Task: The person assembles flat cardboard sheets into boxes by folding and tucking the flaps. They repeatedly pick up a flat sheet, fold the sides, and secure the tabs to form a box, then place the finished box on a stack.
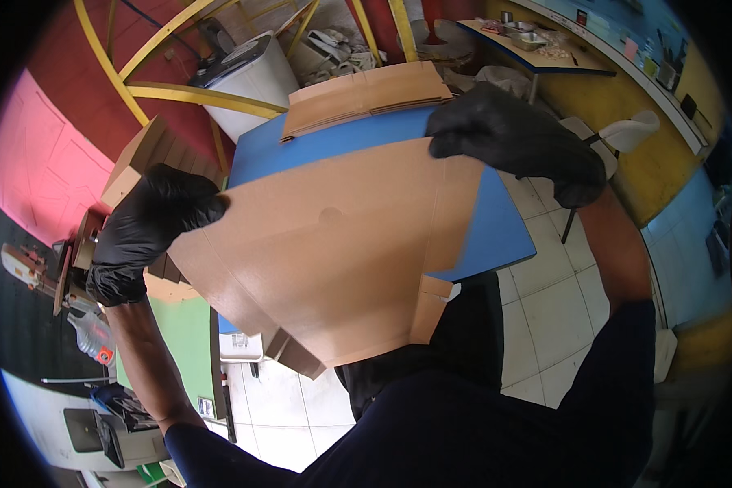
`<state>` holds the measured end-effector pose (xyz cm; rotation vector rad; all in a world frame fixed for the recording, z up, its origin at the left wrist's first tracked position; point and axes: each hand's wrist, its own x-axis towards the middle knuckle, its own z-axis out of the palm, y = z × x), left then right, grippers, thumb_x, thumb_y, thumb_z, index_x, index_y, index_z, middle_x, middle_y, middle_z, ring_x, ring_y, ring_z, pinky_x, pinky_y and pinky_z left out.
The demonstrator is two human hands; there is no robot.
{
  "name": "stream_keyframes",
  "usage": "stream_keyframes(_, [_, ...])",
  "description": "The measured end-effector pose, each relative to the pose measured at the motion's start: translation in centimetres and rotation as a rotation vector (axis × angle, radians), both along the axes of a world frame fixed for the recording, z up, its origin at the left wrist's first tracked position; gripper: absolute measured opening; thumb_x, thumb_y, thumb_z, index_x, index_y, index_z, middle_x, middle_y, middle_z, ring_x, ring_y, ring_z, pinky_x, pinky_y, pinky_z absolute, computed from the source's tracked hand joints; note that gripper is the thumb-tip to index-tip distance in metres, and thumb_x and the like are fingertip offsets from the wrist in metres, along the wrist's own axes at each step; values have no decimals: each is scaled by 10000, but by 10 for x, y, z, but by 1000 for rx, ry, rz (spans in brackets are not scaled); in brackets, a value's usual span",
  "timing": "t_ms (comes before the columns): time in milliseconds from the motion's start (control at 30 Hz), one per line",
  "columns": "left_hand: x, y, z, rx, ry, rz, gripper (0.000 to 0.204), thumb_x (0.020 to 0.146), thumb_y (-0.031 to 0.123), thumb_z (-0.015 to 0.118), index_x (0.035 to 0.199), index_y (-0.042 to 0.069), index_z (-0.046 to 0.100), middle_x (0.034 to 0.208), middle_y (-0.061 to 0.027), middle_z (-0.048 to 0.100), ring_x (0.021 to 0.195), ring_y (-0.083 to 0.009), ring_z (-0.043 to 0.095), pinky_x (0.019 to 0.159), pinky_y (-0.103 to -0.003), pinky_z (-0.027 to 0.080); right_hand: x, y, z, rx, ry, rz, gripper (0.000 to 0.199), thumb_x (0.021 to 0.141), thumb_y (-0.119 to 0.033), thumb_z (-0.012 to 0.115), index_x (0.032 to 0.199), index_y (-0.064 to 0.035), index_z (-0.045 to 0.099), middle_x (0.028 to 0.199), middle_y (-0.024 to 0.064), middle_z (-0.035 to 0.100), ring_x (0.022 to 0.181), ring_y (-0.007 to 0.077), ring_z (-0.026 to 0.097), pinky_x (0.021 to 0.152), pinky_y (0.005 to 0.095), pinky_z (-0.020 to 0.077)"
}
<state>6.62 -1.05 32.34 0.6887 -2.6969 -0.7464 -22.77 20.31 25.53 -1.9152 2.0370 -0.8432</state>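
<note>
The left hand (156,224) and right hand (512,134) are firmly pinching the cardboard sheet (325,260) by its upper corners, before the blue worktop (496,228); small flaps (433,309) are standing bent, but most folding is probably waiting.

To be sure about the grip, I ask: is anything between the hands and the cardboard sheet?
Only the black gloves: the left hand and right hand hold the cardboard sheet near its upper corners. The cardboard stack lies beyond, on the blue table.
</note>
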Motion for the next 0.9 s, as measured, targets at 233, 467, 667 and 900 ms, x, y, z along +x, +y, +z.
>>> stream_keyframes(233, [20, -41, -30, 176, 70, -12, 254, 919, 171, 823, 1025, -47, 748, 881, -22, 725, 846, -81, 627, 771, -254, 520, -15, 17, -7, -74, 60, -18, 319, 826, -100, 787, 1122, 5, 731, 1157, 160, 718, 1123, 257, 661, 909, 365, 541])
stream_keyframes(467, [19, -74, -54, 329, 173, -258, 238, 920, 80, 766, 1129, -30, 738, 1025, -54, 742, 943, -117, 654, 864, -268, 525, -6, 27, -22, -437, 132, 135, 671, 644, -145, 896, 1270, -42, 677, 1363, 118, 607, 1263, 271, 591, 1083, 413, 466])
stream_keyframes(667, [21, -75, -65, 581, 277, -349, 342, 913, 11, 699, 1251, -41, 688, 1197, -94, 730, 1079, -167, 667, 959, -290, 523, -25, 4, -38, -613, -22, -266, 638, 844, -142, 850, 1415, -24, 592, 1176, 121, 704, 1114, 207, 686, 1012, 361, 532])
stream_keyframes(900, [6, -41, -88, 185, 376, -194, 288, 918, 33, 766, 1200, 3, 718, 945, -8, 723, 847, -86, 627, 821, -287, 539, -17, -29, -33, -737, -236, -259, 372, 896, -104, 803, 1234, -23, 671, 1112, 46, 709, 1000, 133, 661, 849, 299, 558])
